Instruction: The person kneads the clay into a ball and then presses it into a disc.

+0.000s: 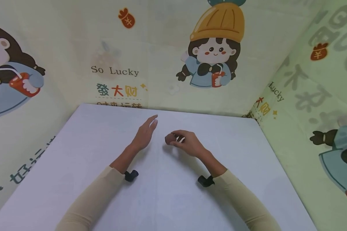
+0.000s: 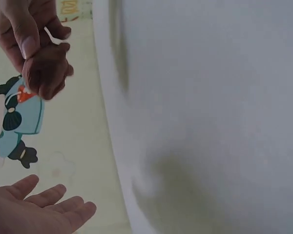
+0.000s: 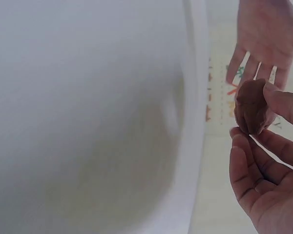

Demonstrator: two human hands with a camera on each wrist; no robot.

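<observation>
A lump of brown clay, uneven and creased, is pinched between the thumb and fingertips of my right hand. In the right wrist view the clay shows folds on its surface, and the right hand holds it from below and the side. My left hand is raised to the left of the clay, apart from it, its fingers straight. The left wrist view shows that hand with spread fingers, palm up in the picture, and the clay in the other hand.
Both hands are above a white tabletop, which carries their shadows. Pale printed sheets with cartoon figures and lettering rise behind and at both sides. Each wrist wears a small black camera.
</observation>
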